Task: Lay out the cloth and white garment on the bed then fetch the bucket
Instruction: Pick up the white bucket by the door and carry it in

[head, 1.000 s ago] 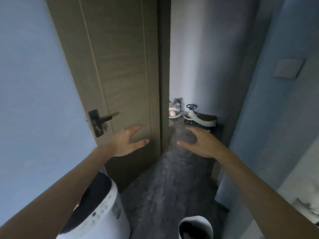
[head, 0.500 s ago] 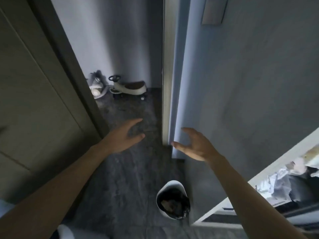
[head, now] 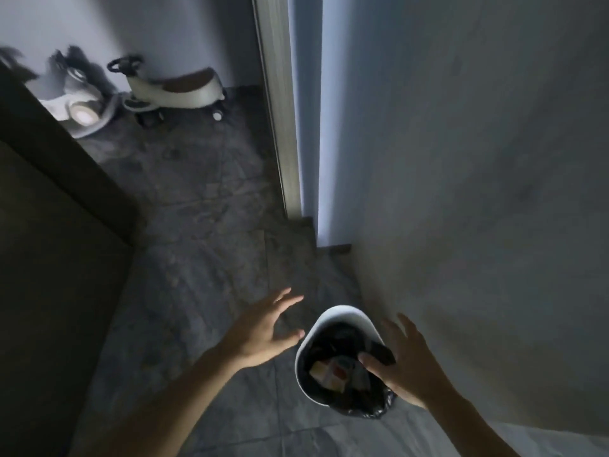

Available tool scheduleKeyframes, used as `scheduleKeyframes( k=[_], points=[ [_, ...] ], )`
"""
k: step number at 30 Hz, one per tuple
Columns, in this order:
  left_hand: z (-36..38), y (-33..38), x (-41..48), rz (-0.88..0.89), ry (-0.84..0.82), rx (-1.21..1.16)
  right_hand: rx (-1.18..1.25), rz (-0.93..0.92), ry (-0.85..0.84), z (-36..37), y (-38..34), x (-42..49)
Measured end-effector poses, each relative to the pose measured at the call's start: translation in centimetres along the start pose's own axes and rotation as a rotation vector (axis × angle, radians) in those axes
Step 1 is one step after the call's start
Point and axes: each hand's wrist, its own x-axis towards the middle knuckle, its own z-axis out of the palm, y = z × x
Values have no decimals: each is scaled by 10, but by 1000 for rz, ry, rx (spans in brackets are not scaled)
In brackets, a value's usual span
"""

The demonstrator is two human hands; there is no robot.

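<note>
White bucket w/ black liner; grey marbled floor; white ride-on toy.

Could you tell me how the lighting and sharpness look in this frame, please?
Head view: dim overall; the brightest patch is the pale strip beside the door frame; the door at left is almost black. Head view again: the left hand and right hand show slight motion blur near the bucket; the ride-on toy at the back is soft; wide-angle distortion tilts the door frame.

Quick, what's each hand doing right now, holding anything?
Left hand: open, fingers spread, holding nothing, beside the bucket.
Right hand: open, over the bucket's rim, nothing gripped.
</note>
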Motion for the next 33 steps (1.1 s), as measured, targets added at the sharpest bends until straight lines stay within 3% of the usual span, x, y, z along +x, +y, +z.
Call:
scheduleKeyframes(
  k=[8, 11, 18, 22, 25, 33],
  points=[
    [220, -123, 78, 33, -168, -55, 146, 258, 35, 192, 159, 46],
    [248, -147, 79, 26, -157, -110, 202, 233, 71, 214, 187, 47],
    [257, -159, 71, -208, -156, -333, 259, 229, 15, 201, 174, 60],
    [220, -143, 51, -279, -157, -435, 262, 196, -25, 176, 147, 54],
    [162, -128, 31, -239, -136, -374, 275, 125, -71, 124, 99, 46],
    [-122, -3, -37, -130, -30, -177, 259, -61, -91, -103, -98, -18]
  ],
)
